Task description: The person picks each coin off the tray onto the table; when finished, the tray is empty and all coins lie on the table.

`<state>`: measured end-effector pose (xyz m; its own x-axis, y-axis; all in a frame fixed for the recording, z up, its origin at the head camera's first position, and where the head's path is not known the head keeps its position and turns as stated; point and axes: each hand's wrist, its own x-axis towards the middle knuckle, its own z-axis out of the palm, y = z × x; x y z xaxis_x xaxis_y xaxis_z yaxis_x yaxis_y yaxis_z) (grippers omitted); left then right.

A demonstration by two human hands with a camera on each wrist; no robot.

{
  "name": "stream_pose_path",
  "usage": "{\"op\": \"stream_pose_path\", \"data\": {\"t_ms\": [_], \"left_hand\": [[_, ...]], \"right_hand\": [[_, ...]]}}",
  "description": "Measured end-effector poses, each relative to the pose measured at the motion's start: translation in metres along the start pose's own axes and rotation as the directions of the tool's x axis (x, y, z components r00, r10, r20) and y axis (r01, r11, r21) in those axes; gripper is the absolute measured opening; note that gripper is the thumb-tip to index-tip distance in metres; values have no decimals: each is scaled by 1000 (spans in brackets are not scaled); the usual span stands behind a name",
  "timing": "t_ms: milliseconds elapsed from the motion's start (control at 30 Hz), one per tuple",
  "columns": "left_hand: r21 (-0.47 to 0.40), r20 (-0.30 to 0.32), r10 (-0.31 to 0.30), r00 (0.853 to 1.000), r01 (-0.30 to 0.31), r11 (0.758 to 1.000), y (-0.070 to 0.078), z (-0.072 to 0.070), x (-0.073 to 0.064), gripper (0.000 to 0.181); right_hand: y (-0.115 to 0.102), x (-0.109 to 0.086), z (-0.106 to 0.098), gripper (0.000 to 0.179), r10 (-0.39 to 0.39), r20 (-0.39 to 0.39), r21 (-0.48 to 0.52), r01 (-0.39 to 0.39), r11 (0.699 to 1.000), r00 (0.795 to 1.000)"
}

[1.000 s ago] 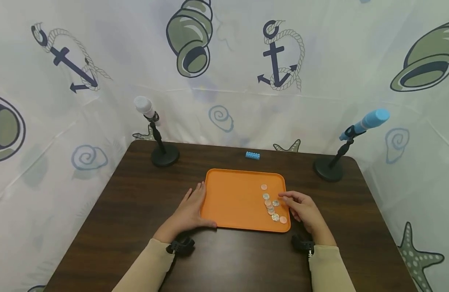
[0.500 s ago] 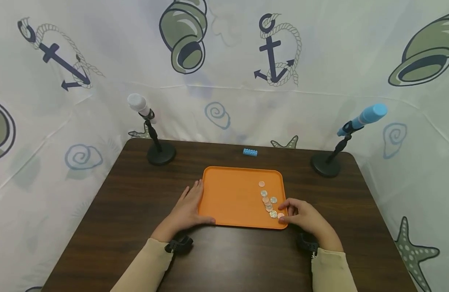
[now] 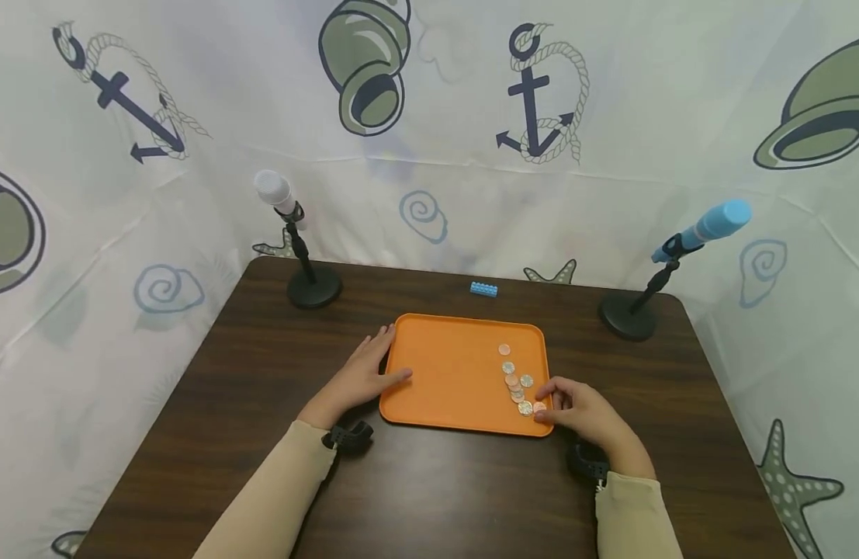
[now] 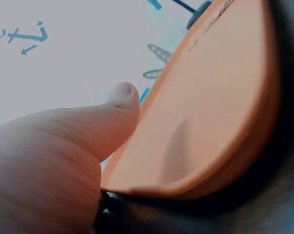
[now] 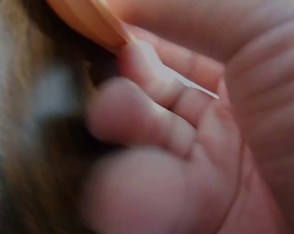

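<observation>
An orange tray (image 3: 443,373) lies on the dark wooden table, with several copper and silver coins (image 3: 517,392) scattered in a rough line on its right side. My left hand (image 3: 355,380) lies along the tray's left rim, fingers straight and thumb reaching over the corner. In the left wrist view that thumb (image 4: 120,112) is raised above the tray. At the front right corner, my right hand (image 3: 586,415) has thumb and index finger around a copper coin (image 3: 539,406). The right wrist view shows its other fingers (image 5: 132,117) curled, with the coin hidden.
A blue toy brick (image 3: 483,289) lies behind the tray. At the back left stands a black stand with a white-capped cylinder (image 3: 274,190); at the back right, a similar stand holds a blue cylinder (image 3: 718,221). A printed curtain (image 3: 457,178) hangs behind the table.
My right hand has moved from the tray's right rim toward the front and closed finger and thumb around the corner coin. My left thumb has lifted from the front edge to over the tray.
</observation>
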<state>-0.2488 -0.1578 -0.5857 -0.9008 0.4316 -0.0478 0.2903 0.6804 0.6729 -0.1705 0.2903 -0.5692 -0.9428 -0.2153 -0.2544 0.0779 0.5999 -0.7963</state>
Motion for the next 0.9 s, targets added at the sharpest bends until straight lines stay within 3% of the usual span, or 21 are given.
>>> {"op": "stream_pose_path", "data": {"t_ms": [200, 500, 667, 767, 900], "left_hand": [[22, -24, 13, 1000, -12, 1000, -10, -4, 15, 101], [68, -51, 43, 998, -40, 997, -15, -5, 25, 93], [60, -89, 47, 995, -42, 997, -19, -5, 29, 86], [92, -103, 47, 994, -38, 995, -20, -5, 29, 85], [117, -117, 50, 992, -36, 992, -19, -5, 28, 84]], "right_hand": [[-1, -3, -2, 26, -58, 40, -3, 59, 998, 997], [14, 0, -9, 27, -40, 32, 136, 35, 990, 999], [23, 1, -10, 32, -25, -8, 253, 27, 967, 1000], [29, 2, -10, 23, -48, -84, 418, 79, 905, 995], [36, 3, -12, 4, -96, -244, 645, 235, 727, 965]]}}
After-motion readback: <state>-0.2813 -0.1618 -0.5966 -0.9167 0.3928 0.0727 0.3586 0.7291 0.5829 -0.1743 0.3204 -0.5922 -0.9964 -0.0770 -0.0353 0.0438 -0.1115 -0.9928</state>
